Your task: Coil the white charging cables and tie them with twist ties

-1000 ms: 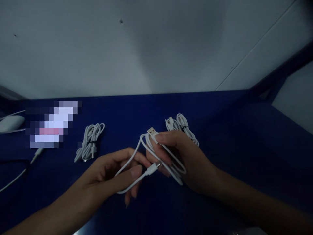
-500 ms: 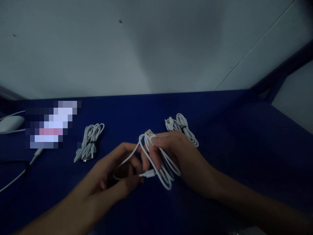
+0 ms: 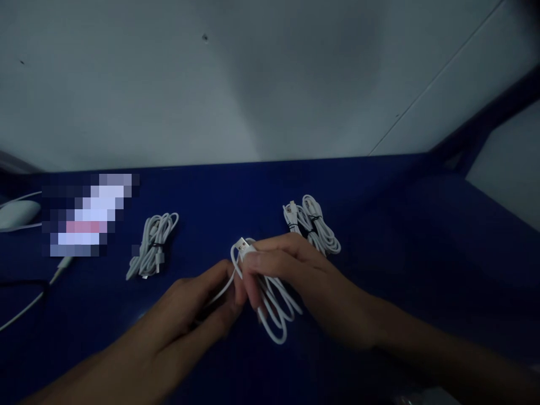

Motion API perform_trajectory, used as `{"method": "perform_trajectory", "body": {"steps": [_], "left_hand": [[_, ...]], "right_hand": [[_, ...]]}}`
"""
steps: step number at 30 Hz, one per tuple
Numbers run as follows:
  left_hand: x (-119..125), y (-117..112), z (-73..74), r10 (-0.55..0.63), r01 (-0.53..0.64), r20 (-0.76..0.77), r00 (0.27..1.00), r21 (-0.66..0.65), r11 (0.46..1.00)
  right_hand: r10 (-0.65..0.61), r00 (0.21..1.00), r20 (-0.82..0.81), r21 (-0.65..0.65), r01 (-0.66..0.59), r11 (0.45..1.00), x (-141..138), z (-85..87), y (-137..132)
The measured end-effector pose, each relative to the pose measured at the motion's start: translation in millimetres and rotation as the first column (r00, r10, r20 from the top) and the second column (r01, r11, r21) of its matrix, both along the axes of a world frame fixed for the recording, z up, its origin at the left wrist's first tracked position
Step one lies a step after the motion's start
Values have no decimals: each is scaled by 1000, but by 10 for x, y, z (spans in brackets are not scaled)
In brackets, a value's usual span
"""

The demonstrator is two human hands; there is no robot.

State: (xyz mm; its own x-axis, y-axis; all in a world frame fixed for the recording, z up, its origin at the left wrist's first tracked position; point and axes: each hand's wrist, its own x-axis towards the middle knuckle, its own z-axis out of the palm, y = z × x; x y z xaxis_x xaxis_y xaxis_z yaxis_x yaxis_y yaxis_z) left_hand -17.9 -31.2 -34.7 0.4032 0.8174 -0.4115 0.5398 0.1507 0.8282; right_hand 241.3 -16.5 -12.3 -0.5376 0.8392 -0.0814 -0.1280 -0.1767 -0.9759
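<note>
Both hands meet over the blue table around a looped white USB cable [image 3: 276,332]. My right hand [image 3: 304,275] is closed on the coil, its thumb pressing just below the metal USB plug, which points up and left. The loops hang out below the right fingers. At the left of the coil, my left hand [image 3: 206,306] is closed on a strand of the same cable, its fingertips touching the right fingers. The cable's other end is hidden by the fingers.
A tied grey-white cable bundle [image 3: 154,244] lies to the left. Behind my right hand lie tied white cable bundles [image 3: 323,225]. Farther left are a blurred-out bright screen [image 3: 95,211] with a cord plugged in, and a white rounded object [image 3: 20,215]. A pale wall [image 3: 169,101] rises behind the blue table [image 3: 219,197].
My hands have drawn together, the right one shifting left and slightly down with the coil. The small white connector at the left fingertips has gone out of sight.
</note>
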Motion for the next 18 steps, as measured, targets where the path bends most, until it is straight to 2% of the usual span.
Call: {"method": "perform_trajectory", "body": {"steps": [5, 8, 11, 14, 18], "left_hand": [[-8, -2, -9, -14, 14, -16, 1000, -4, 1000], [97, 10, 92, -86, 85, -49, 995, -16, 996], [206, 28, 218, -156, 156, -19, 988, -2, 988], [268, 51, 307, -166, 164, 59, 984, 43, 986], [302, 100, 349, -189, 182, 88, 978, 82, 980]], "right_hand": [[27, 999, 29, -6, -26, 1000, 20, 18, -1], [36, 999, 26, -14, -36, 999, 32, 48, -18], [49, 997, 51, -29, -47, 998, 45, 76, -46], [68, 996, 61, -21, -67, 998, 54, 89, -64], [71, 995, 71, -28, -69, 997, 43, 81, -64]]}}
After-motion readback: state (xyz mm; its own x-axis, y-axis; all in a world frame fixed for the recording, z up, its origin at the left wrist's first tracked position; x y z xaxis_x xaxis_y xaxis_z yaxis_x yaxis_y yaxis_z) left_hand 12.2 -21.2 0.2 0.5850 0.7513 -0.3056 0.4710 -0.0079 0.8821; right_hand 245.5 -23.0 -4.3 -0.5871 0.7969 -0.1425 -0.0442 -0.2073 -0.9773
